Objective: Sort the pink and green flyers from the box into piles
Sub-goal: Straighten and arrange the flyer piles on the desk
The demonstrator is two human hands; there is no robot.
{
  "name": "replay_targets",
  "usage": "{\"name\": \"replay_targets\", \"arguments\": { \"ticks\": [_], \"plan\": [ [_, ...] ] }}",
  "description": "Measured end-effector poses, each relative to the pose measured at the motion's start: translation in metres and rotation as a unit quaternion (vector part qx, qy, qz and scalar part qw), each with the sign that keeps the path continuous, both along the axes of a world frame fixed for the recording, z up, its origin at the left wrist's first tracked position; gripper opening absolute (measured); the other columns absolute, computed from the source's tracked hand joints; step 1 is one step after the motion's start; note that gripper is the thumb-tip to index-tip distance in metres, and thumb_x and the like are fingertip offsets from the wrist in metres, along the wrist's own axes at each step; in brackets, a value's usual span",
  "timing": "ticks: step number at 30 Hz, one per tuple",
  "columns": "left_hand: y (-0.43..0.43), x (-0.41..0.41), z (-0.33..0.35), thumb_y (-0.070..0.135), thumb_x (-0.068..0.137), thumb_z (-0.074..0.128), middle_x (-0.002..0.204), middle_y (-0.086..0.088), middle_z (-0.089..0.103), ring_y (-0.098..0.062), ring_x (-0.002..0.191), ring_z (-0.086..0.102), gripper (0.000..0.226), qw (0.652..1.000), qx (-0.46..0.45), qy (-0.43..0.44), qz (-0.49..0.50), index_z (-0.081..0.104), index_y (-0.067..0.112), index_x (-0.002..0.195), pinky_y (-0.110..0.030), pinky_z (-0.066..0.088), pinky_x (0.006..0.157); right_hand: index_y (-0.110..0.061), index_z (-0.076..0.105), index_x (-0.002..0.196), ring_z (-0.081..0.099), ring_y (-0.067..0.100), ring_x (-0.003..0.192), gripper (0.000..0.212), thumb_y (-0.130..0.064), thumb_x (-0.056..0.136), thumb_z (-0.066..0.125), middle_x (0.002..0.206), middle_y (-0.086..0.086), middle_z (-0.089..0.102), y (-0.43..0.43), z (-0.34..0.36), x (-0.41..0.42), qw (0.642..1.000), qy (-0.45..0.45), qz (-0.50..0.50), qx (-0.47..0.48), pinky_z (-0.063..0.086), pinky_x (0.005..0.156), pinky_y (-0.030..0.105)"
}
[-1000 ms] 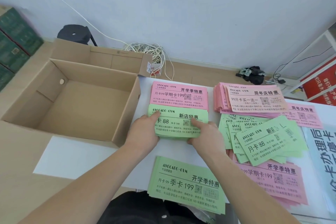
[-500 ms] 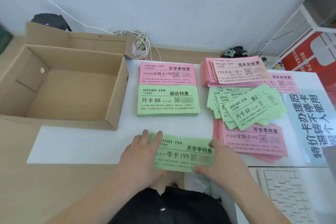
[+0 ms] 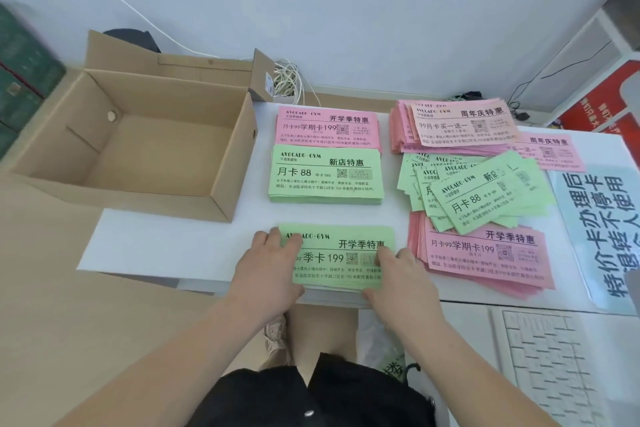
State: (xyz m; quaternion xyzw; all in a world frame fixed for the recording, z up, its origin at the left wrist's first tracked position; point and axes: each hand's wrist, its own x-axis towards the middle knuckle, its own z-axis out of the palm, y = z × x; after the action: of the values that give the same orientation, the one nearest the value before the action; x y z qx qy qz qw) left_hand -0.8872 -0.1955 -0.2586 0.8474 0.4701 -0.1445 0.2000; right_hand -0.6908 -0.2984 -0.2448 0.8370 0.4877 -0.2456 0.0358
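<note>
Left hand (image 3: 273, 270), right hand (image 3: 398, 282): apart, fingers flat on opposite ends of green flyer stack (image 3: 343, 253) | stack: near edge of white table (image 3: 173, 246) | squared pink pile (image 3: 329, 128), green pile (image 3: 325, 173): just behind | cardboard box (image 3: 138, 149): left.

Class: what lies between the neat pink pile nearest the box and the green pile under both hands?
Head view: a second neat green pile, marked 月卡 88, then a strip of bare white table.
</note>
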Motion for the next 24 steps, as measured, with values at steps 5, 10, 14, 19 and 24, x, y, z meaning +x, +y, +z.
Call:
{"name": "replay_targets", "arguments": {
  "ticks": [5, 10, 14, 19, 24],
  "plan": [
    [0.022, -0.006, 0.002, 0.053, 0.079, 0.078, 0.147, -0.006, 0.036, -0.027, 0.136, 0.031, 0.097, 1.000, -0.009, -0.010, 0.012, 0.026, 0.029, 0.157, -0.040, 0.045, 0.107, -0.025, 0.052, 0.128, 0.048, 0.020, 0.099, 0.052, -0.036, 0.086, 0.079, 0.117, 0.002, 0.049, 0.028, 0.002, 0.002, 1.000, 0.014, 0.006, 0.003, 0.046, 0.082, 0.031],
    [0.040, -0.009, 0.000, 0.050, 0.087, 0.073, 0.146, -0.004, 0.039, -0.026, 0.133, 0.033, 0.085, 0.999, -0.003, -0.021, 0.028, 0.030, 0.028, 0.157, -0.039, 0.046, 0.105, -0.026, 0.055, 0.131, 0.052, 0.021, 0.109, 0.047, -0.038, 0.089, 0.073, 0.118, 0.000, 0.051, 0.043, 0.000, 0.000, 0.999, 0.018, 0.000, 0.027, 0.048, 0.086, 0.032],
    [0.047, -0.010, 0.008, 0.051, 0.090, 0.069, 0.144, -0.005, 0.042, -0.025, 0.131, 0.038, 0.080, 1.000, -0.006, 0.006, 0.013, 0.030, 0.026, 0.156, -0.036, 0.046, 0.100, -0.026, 0.056, 0.130, 0.051, 0.021, 0.109, 0.046, -0.039, 0.089, 0.072, 0.114, -0.001, 0.051, 0.052, 0.001, -0.003, 1.000, 0.013, -0.002, 0.025, 0.051, 0.085, 0.034],
    [0.048, 0.010, 0.054, 0.054, 0.098, 0.056, 0.109, -0.001, 0.057, -0.023, 0.106, 0.059, 0.041, 0.997, 0.043, 0.058, -0.026, 0.053, 0.021, 0.122, -0.033, 0.041, 0.071, -0.025, 0.056, 0.124, 0.061, 0.018, 0.094, 0.050, -0.051, 0.086, 0.074, 0.109, -0.003, 0.056, 0.057, 0.021, 0.009, 0.999, 0.037, -0.034, -0.008, 0.054, 0.077, 0.033],
    [0.041, 0.084, 0.080, 0.053, 0.101, 0.050, 0.120, 0.001, 0.061, -0.023, 0.114, 0.059, 0.042, 0.990, -0.015, -0.111, -0.085, 0.057, 0.021, 0.127, -0.040, 0.050, 0.094, -0.022, 0.063, 0.127, 0.064, 0.018, 0.097, 0.046, -0.053, 0.094, 0.065, 0.114, -0.003, 0.067, 0.056, 0.039, 0.057, 0.994, 0.039, -0.098, 0.039, 0.050, 0.079, 0.032]
  ]
}}
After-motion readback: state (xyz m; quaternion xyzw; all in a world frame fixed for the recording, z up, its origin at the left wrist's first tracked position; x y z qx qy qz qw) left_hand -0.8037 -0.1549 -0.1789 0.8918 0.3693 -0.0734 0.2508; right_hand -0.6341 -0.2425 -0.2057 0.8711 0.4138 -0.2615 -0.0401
